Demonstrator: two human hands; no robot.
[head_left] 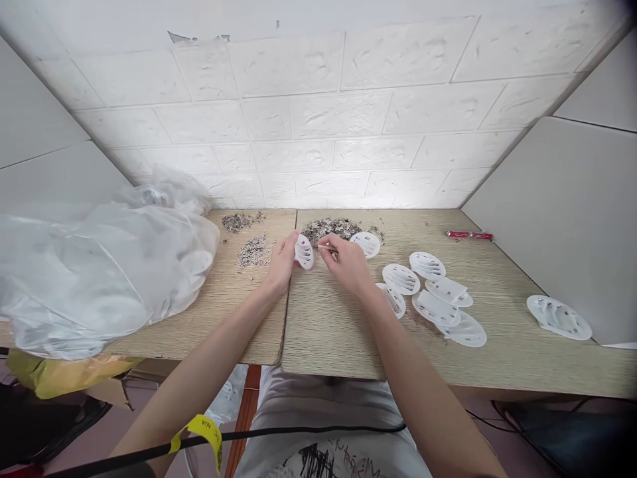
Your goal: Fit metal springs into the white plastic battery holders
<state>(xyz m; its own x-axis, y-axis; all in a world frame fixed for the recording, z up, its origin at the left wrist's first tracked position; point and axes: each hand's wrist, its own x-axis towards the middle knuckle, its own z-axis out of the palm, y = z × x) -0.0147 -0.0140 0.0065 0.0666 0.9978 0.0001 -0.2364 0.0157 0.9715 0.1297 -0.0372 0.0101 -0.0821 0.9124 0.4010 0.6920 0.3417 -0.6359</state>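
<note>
My left hand is closed on the edge of a white oval plastic plate with slots in it, held tilted up above the table. Close to its right side, my right hand pinches a thin, tweezers-like tool whose tip points toward the plate. Behind the hands lies a heap of small metal parts. Another white plate rests beside that heap, just past my right hand. Whether the tip holds a part is too small to tell.
Several white oval plates lie loosely grouped right of my right forearm, and one plate sits at the far right. Smaller piles of metal parts are on the left. A large plastic bag covers the left side; a red pen lies back right.
</note>
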